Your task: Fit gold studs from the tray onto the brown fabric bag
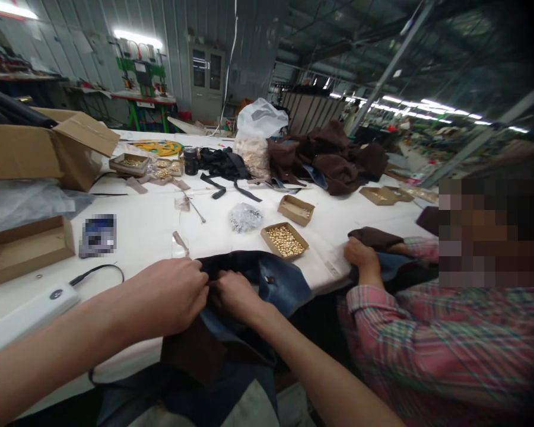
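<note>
Well left of the left hand [175, 296], a shallow brown cardboard box [26, 252] sits on the white worktop [146, 219]. The left fingers curl closed on a dark-brown-and-blue fabric piece [289, 290], which spreads between and below both hands. The right hand [238, 296] has its fingers bent down onto the same cloth. Beyond them lies a clear plastic bag of small silvery pieces [245, 217]; beyond and rightward, a square cardboard tray of gold studs [285, 241].

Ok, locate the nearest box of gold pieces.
In the head view, the box sits on the white table, just right of centre, beyond the held fabric and right of the clear bag.
</note>
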`<state>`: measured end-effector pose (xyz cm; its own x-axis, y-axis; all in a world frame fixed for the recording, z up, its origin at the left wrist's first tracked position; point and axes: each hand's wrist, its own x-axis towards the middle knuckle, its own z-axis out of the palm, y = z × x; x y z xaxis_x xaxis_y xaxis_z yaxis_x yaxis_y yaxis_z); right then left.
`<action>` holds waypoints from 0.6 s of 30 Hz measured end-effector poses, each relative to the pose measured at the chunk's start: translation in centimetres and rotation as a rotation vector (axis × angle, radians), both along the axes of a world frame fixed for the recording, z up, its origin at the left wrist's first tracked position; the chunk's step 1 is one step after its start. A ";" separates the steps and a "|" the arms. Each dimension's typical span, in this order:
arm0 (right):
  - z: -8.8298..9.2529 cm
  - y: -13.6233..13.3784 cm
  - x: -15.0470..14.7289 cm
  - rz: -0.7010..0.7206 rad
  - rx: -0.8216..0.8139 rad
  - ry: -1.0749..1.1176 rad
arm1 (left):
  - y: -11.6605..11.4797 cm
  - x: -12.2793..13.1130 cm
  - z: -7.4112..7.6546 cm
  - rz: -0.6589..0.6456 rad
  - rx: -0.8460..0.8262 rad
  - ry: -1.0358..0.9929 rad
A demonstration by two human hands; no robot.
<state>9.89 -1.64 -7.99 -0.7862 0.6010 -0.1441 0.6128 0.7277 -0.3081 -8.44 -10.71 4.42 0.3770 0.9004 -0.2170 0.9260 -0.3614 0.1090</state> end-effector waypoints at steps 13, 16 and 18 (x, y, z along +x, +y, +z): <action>-0.9 2.4 -2.1 -0.071 -0.260 -0.013 | 2.8 -0.3 -1.1 0.313 0.179 0.202; -0.9 2.5 -2.5 -0.106 -0.240 -0.043 | 2.9 0.1 -2.7 0.270 0.164 0.239; -1.0 2.3 -3.0 -0.140 -0.208 -0.076 | 2.8 0.1 -3.7 0.238 0.223 0.234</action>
